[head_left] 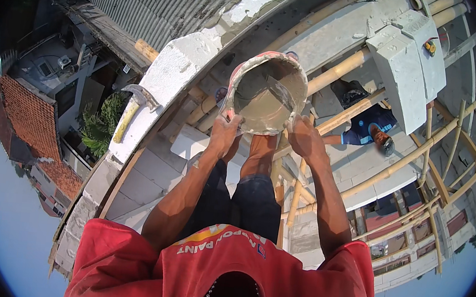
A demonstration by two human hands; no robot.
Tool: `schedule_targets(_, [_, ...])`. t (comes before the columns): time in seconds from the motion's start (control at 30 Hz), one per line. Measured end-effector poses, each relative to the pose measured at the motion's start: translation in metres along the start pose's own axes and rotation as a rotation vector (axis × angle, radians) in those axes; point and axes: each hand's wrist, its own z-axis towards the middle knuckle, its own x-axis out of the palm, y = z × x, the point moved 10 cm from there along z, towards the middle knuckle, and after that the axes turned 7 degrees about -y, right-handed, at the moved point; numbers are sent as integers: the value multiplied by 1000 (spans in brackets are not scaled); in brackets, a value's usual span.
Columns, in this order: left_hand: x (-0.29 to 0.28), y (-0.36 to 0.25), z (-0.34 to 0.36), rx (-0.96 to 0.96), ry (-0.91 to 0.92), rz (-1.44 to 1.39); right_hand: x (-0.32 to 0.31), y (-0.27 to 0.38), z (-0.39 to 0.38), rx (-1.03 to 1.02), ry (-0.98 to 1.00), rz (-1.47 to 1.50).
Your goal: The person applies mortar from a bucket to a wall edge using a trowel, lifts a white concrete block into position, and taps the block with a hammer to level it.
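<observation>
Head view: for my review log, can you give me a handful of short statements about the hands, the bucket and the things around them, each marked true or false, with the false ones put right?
1. The left hand and the right hand both grip the bucket at its rim. True.
2. The bucket is empty. False: a grey, wet-looking mix lies in it.
3. The hammer lies to the right of the bucket. False: it lies to the left.
4. A small yellow-and-black item rests on the pale blocks at the right. True.
5. The person wears a blue shirt. False: it is a red shirt.
</observation>
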Motion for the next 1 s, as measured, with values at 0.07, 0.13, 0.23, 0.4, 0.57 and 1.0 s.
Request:
schedule_targets(0.07, [11, -14, -9, -12, 83, 81, 30, 27, -2, 54, 42, -80])
schedule_targets(0.13, [22, -43, -24, 7, 80, 33, 37, 44, -7, 112, 83, -160])
schedule_targets(0.23, [17, -48, -23, 37, 96, 61, 21, 90, -18, -99, 97, 70])
schedule_targets(0.4, [15, -45, -16, 165, 163, 83, 23, 67, -10, 294, 444, 453])
schedule_targets(0.57, [25, -43, -5, 187, 217, 189, 53, 41, -17, 266, 438, 814])
schedule_targets(1.0, [11, -41, 26, 7, 149, 48, 59, 1, -47, 420, 533, 1418])
